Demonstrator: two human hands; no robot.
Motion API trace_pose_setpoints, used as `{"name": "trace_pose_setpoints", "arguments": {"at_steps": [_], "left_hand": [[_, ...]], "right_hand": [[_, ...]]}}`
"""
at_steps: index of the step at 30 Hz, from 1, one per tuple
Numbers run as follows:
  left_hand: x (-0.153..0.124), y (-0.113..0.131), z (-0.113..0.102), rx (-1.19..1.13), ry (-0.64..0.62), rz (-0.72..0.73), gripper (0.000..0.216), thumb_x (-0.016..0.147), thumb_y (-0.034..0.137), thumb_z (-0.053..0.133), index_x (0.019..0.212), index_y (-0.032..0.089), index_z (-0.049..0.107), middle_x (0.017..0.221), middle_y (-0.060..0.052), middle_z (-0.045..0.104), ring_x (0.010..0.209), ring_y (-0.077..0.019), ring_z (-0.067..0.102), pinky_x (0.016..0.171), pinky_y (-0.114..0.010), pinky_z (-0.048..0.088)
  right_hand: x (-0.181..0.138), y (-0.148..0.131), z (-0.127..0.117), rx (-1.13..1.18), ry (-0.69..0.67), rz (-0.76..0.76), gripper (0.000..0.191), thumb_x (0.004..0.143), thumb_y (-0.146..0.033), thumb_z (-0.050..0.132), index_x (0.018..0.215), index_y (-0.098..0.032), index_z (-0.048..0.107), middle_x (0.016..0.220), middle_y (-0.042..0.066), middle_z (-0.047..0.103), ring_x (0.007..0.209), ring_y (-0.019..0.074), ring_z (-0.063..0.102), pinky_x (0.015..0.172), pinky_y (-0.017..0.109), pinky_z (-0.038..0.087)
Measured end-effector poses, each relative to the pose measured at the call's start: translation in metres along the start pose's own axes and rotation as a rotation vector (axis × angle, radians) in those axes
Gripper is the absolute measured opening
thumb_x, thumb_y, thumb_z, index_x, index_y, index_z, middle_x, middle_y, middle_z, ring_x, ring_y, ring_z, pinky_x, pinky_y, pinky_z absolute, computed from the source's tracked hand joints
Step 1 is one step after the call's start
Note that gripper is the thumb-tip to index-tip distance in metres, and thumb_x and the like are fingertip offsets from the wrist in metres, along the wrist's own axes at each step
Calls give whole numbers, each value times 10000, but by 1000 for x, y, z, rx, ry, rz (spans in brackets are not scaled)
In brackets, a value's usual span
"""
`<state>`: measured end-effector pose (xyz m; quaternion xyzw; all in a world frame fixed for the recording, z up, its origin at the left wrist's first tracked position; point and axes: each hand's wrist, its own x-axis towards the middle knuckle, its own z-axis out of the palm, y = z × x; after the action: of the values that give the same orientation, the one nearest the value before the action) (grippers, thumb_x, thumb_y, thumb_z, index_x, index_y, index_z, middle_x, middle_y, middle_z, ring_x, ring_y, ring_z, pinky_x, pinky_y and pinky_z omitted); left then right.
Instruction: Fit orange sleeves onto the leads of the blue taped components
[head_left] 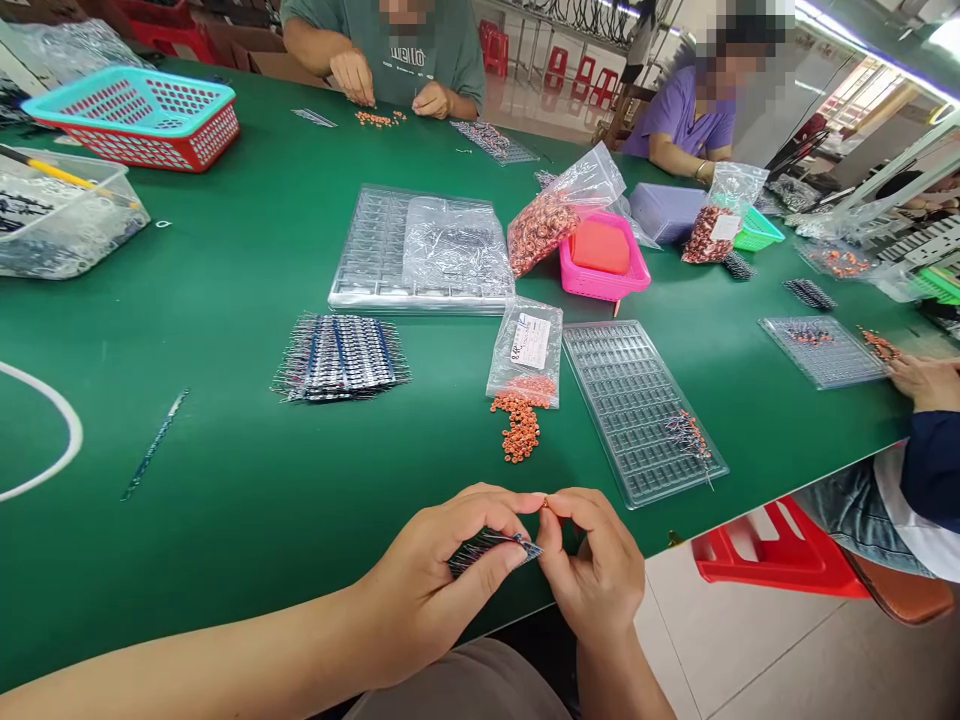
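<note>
My left hand (442,560) is closed around a small bundle of thin-leaded electronic components (478,548) on a dark blue strip, thumb pressed on its end. A tiny orange ring (545,503) sits between the thumb and forefinger of my right hand (596,565), and the left forefinger's tip meets it. Just beyond my hands lies a pile of orange rings (519,432), spilling from a labelled zip bag (531,345). To their right, a clear ribbed tray (622,410) bears several leaded parts with orange rings (688,436).
A stack of taped components (341,358) lies left of the bag. Behind are clear trays (367,250), a bag of copper-coloured rings (544,225) and a pink basket (606,283). Left stand a blue-and-red basket (142,120) and plastic bin (67,230). Co-workers sit opposite and at right.
</note>
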<state>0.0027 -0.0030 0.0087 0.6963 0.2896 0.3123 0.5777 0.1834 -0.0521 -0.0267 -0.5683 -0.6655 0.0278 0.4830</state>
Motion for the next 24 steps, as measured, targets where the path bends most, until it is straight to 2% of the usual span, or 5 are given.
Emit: {"name": "trace_pose_setpoints", "arguments": {"at_steps": [5,10,12,17,24], "left_hand": [[1,-2,1,-173,11,-177,92,934,231,576,928,192,660,1173,-92,728,1141,-219,650,958,-331,513],[11,1,-1,-402,82,-464,180,883,345,647,916,169,667,885,-19,686,747,-132,596,680,-253,490],[16,1,-2,-442,90,-489,193,854,348,683,875,157,660,795,9,642,746,-127,567,699,-247,468],[20,2,-4,-468,87,-515,203,817,339,702,840,145,649,779,13,618,744,-132,542,703,-264,442],[19,3,-4,-455,92,-535,193,822,334,679,830,146,638,748,26,585,688,-119,503,646,-253,414]], "right_hand": [[-2,2,0,40,-14,52,217,856,-43,630,972,-226,624,799,4,690,677,137,658,590,250,515],[-4,3,-3,170,-32,154,195,858,-61,629,938,-239,626,807,-2,679,710,143,651,599,246,512],[-6,3,-4,230,-69,230,156,872,-87,624,909,-239,623,791,-8,661,679,133,625,577,238,495],[-10,-1,-3,316,-139,399,97,894,-136,616,860,-226,630,753,-22,625,585,104,563,511,215,452],[-6,-7,-1,195,-126,330,101,879,-136,622,839,-228,619,743,-27,635,624,112,586,539,208,467]]}}
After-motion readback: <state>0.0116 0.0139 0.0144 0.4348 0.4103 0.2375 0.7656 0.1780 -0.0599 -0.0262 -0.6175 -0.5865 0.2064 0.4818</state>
